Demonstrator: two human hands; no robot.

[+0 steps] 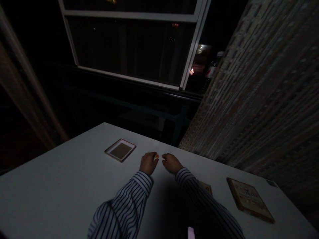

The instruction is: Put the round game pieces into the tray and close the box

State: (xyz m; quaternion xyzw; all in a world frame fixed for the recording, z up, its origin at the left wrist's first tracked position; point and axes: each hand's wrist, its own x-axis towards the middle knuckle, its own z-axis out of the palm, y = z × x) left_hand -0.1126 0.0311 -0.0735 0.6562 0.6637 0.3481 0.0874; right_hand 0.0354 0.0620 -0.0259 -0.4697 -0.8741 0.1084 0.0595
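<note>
Near the far middle of the white table (82, 186), my left hand (148, 162) is closed around a small pale thing with a round orange-and-yellow end (156, 156). The picture is too dark to name its kind. Just to its right hovers my right hand (171, 162), fingers curled, with a small gap between fingertips and thumb. I see nothing in that gap, and the fingertips are a little apart from the small thing. Left of my hands lies a shallow tray (108, 152) with a brown rim and a dark inner base.
A brown-edged box or board with a printed top (251, 199) lies at the right. Partly behind my right sleeve is a small printed piece (206, 187). A dark flat item (271, 183) sits at the far right edge. String curtains (236, 99) hang behind, beside a window (129, 49) and a bottle (211, 69).
</note>
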